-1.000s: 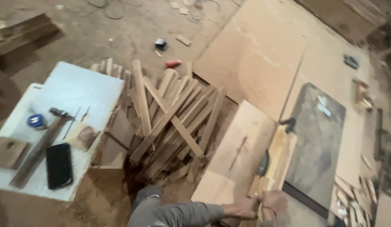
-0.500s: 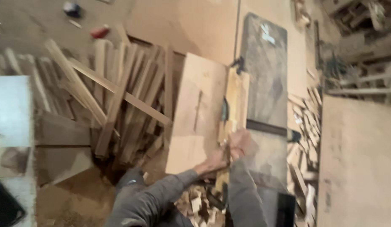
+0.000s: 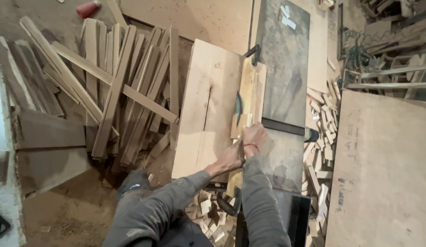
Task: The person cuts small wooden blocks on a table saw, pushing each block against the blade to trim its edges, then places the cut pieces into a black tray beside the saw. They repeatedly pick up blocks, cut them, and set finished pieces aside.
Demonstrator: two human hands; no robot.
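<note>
Both my hands meet at a narrow wooden strip lying on a pale plywood saw table. My right hand is closed on the strip's near end, just behind the dark curved saw blade. My left hand grips the same strip from the left side, touching my right hand. A thicker wooden guide board runs along the right of the blade. Grey sleeves cover both forearms.
A heap of long wooden slats lies left of the saw table. Small offcuts are piled on the right and below the table. A large plywood sheet lies at right, a dark metal plate beyond the blade.
The view has swung right and closer, so the white side table has slid almost out of sight. Both hands stay together on the strip by the blade.
</note>
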